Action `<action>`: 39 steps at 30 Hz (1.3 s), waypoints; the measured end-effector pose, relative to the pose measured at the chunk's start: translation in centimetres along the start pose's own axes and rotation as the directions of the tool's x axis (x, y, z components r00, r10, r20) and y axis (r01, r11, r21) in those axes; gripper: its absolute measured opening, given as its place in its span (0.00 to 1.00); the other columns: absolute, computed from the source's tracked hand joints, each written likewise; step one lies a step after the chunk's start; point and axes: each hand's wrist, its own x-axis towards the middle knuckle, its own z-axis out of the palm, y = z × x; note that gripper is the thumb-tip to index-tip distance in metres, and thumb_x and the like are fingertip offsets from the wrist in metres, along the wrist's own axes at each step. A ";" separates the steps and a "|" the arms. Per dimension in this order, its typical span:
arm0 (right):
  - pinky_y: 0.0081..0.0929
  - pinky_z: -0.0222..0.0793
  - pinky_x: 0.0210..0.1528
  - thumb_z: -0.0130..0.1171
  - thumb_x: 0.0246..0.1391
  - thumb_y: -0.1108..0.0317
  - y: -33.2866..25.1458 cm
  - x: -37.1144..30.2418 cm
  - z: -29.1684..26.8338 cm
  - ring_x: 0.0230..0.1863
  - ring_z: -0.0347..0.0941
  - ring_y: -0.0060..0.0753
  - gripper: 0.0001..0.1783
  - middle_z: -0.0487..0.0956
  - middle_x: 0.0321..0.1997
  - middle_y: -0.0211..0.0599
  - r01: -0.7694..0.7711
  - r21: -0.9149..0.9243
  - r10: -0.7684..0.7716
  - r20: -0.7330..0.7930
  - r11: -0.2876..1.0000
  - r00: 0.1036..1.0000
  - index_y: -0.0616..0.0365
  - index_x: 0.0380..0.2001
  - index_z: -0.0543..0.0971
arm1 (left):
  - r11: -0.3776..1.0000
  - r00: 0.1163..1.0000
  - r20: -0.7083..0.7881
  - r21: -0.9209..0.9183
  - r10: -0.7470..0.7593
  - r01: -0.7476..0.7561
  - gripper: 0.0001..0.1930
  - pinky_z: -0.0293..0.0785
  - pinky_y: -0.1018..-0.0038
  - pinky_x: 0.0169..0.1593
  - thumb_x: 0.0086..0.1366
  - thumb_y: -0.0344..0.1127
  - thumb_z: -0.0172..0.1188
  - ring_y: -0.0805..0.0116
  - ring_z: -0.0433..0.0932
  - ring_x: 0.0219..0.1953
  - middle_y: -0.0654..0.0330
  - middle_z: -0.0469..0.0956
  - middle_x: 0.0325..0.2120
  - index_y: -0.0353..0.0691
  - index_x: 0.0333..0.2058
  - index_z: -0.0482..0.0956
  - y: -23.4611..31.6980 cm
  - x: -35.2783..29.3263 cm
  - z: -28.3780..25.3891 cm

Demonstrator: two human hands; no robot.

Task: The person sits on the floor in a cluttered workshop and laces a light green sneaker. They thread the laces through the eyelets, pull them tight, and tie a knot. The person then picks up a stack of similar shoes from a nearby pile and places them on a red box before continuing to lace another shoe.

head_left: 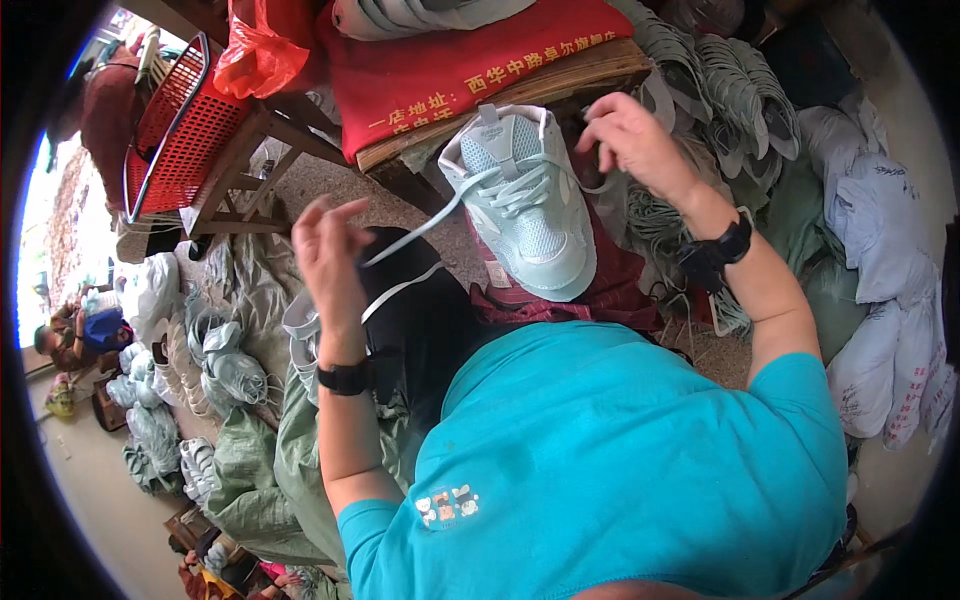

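A pale mint sneaker [520, 200] stands in front of me at the bench edge, its toe toward me and its laces crossed over the tongue. One shoelace [425, 228] runs taut from the upper eyelets to my left hand [330, 250], whose fingers are curled around it, left of the shoe. My right hand [635, 145] is raised just right of the collar with fingers bent. The other lace end reaches up under its fingers, where the grip is partly hidden. Both hands are off the shoe body.
A wooden bench [510, 105] with a red cloth [440, 70] carries another shoe [420, 15]. A red plastic basket [190, 130] stands at left. Nested sneakers [745, 95] and white sacks [880, 230] fill the right. Green sacks [250, 480] and bagged shoes lie at left; other people sit farther off.
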 end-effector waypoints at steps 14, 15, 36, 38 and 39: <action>0.27 0.68 0.30 0.56 0.50 0.70 -4.3 1.5 2.4 0.27 0.73 0.27 0.06 0.75 0.23 0.33 0.095 -0.594 0.035 0.204 0.799 0.978 0.61 0.29 0.74 | 0.955 0.860 0.417 0.122 -0.296 0.270 0.09 0.70 0.81 0.35 0.69 0.36 0.56 0.78 0.74 0.29 0.62 0.79 0.29 0.35 0.35 0.75 -1.9 -1.4 7.3; 0.28 0.68 0.30 0.56 0.49 0.70 -4.8 1.5 2.7 0.28 0.75 0.31 0.06 0.76 0.24 0.35 0.083 -0.665 0.071 0.201 0.742 0.977 0.61 0.29 0.74 | 0.956 0.851 0.436 0.144 -0.294 0.257 0.09 0.70 0.81 0.35 0.69 0.36 0.57 0.78 0.73 0.29 0.63 0.78 0.28 0.35 0.34 0.75 -1.9 -1.3 7.2; 0.38 0.72 0.46 0.61 0.42 0.76 -7.9 4.5 1.4 0.45 0.72 0.41 0.11 0.74 0.39 0.35 0.776 -0.626 -0.187 0.755 0.078 0.628 0.57 0.33 0.75 | 0.291 0.595 0.792 0.542 0.137 -0.788 0.10 0.76 0.61 0.41 0.55 0.27 0.61 0.50 0.79 0.36 0.53 0.76 0.32 0.36 0.36 0.74 3.7 2.1 9.8; 0.40 0.72 0.44 0.62 0.45 0.75 -8.2 5.4 1.4 0.44 0.73 0.44 0.10 0.73 0.39 0.35 0.774 -0.610 -0.094 0.772 0.169 0.629 0.57 0.33 0.75 | 0.545 0.567 0.821 0.447 0.064 -0.709 0.17 0.76 0.66 0.42 0.49 0.21 0.65 0.56 0.77 0.38 0.56 0.72 0.35 0.35 0.39 0.75 4.4 3.3 8.7; 0.41 0.72 0.44 0.62 0.46 0.75 -8.4 5.5 1.4 0.44 0.74 0.44 0.10 0.73 0.40 0.35 0.768 -0.605 -0.077 0.773 0.209 0.630 0.57 0.33 0.74 | 0.570 0.565 0.825 0.472 -0.016 -0.673 0.16 0.75 0.68 0.42 0.50 0.22 0.66 0.57 0.77 0.39 0.57 0.72 0.34 0.35 0.39 0.75 4.5 3.8 8.6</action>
